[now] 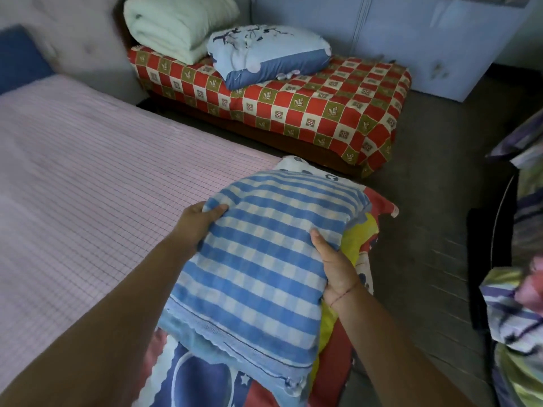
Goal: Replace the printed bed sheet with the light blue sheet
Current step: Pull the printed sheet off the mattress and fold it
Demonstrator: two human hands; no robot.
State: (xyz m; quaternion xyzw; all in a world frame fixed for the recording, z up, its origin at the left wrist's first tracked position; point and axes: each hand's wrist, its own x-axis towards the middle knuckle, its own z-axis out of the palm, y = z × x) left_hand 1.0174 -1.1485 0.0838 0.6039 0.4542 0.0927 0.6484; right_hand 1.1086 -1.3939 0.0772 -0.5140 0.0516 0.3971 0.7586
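A pillow in a blue-and-white striped towel cover (258,259) lies at the near right edge of the bed, on top of a colourful printed sheet (357,251) with red, yellow and blue patches. My left hand (197,221) grips the pillow's left upper edge, thumb on top. My right hand (335,265) holds its right side, thumb over the cover. The rest of the bed shows a pink checked mattress cover (97,183). No light blue sheet is plainly identifiable in view.
A low bench with a red checked cloth (323,107) stands beyond the bed, carrying a rolled pale green quilt (173,24) and a blue pillow (270,54). Light blue cabinets (411,33) line the back wall. Striped bedding (520,304) is piled at the right.
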